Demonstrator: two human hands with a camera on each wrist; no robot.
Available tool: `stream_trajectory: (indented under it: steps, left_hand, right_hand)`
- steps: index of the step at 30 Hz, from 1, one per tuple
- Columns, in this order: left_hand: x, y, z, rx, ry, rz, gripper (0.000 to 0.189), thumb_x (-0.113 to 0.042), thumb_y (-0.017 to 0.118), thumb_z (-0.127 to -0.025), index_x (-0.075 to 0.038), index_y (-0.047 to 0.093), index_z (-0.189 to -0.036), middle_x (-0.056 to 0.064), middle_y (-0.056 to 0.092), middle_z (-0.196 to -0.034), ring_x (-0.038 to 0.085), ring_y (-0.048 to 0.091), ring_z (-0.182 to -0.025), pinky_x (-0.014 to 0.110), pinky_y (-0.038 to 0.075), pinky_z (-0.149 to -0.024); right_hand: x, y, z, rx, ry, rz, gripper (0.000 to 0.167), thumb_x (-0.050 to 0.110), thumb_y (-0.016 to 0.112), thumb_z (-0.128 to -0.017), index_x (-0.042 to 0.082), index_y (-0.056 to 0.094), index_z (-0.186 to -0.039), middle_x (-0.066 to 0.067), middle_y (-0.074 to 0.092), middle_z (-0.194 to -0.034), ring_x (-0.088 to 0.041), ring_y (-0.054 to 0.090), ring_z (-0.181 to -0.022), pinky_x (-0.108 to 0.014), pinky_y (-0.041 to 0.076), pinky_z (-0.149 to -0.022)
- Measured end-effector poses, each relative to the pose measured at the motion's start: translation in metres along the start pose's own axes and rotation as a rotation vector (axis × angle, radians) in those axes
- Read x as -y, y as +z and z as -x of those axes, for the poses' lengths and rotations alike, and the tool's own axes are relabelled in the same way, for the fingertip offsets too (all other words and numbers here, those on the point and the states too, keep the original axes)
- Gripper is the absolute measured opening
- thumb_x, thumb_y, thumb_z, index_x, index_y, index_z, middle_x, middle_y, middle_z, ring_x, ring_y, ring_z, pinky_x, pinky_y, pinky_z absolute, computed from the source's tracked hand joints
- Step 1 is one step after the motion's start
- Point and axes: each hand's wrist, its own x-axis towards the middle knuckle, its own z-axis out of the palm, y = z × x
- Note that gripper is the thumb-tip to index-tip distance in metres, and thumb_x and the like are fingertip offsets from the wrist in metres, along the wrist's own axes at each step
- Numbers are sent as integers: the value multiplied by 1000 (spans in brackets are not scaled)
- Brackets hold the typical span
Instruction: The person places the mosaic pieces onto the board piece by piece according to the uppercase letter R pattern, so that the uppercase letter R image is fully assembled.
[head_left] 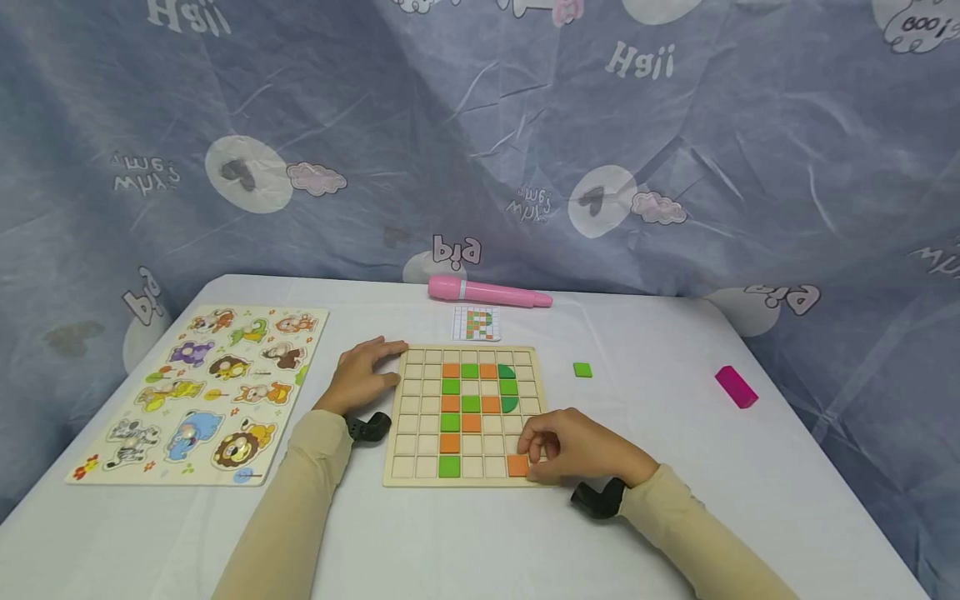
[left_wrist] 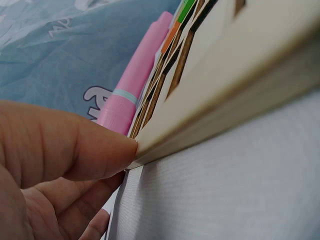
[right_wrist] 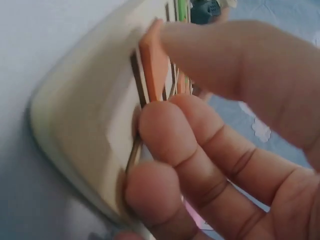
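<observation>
A wooden grid board (head_left: 408, 445) lies on the table with orange, green and rounded dark-green tiles forming a letter-like shape. My right hand (head_left: 585, 447) pinches an orange square tile (head_left: 517, 466) at the board's near row, toward the right. In the right wrist view that orange tile (right_wrist: 156, 62) stands tilted in its cell, thumb on one edge and fingertips at the other. At the board's far left corner rests my left hand (head_left: 356, 379), fingers extended. Its thumb (left_wrist: 100, 150) touches the board's edge in the left wrist view.
Behind the board lie a small pattern card (head_left: 477, 323) and a thick pink pen (head_left: 495, 294). A loose green tile (head_left: 582, 370) sits to the right, with a magenta block (head_left: 737, 387) farther out. An animal puzzle board (head_left: 285, 417) occupies the left side.
</observation>
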Motion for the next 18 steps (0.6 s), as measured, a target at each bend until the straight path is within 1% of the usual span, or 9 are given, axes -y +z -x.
stream_trajectory:
  steps: [4,9,12,15,18]
  left_hand:
    - [1,0,1,2,-6,8,58,-13,70,-91,-5,65,-149,13,60,-157,39,36,-158,61,15,-131]
    - [2,-1,1,1,-13,6,59,-12,70,-91,-5,65,-149,13,60,-157,38,36,-158,59,15,-131]
    - [2,0,0,1,-11,6,59,-13,69,-91,-5,65,-149,14,60,-157,38,36,-158,59,15,-131]
    - [1,0,0,3,-12,6,59,-13,70,-91,-6,65,-149,13,60,-157,38,36,-159,59,15,-131]
    - [0,1,0,2,-12,6,58,-14,70,-91,-6,65,-149,13,60,-157,38,36,-158,59,15,-131]
  right_hand:
    - [-10,-6,-2,-12,-19,-62,16,2,77,-95,1,75,-111,7,72,-87,-3,54,-71,-18,48,-66]
    - [-23,-19,-6,-67,4,-193,26,0,75,-98,-8,71,-122,-8,74,-92,-7,56,-73,-18,47,-68]
    - [-32,-30,-7,-127,42,-255,31,0,71,-100,-11,66,-130,-13,72,-94,-9,55,-71,-20,46,-65]
    - [-40,-40,-7,-204,92,-285,36,4,69,-103,-10,64,-135,-11,70,-95,-11,54,-69,-23,46,-62]
    - [-48,-49,-7,-278,132,-292,40,7,70,-103,-10,62,-138,-10,71,-95,-13,54,-69,-24,47,-61]
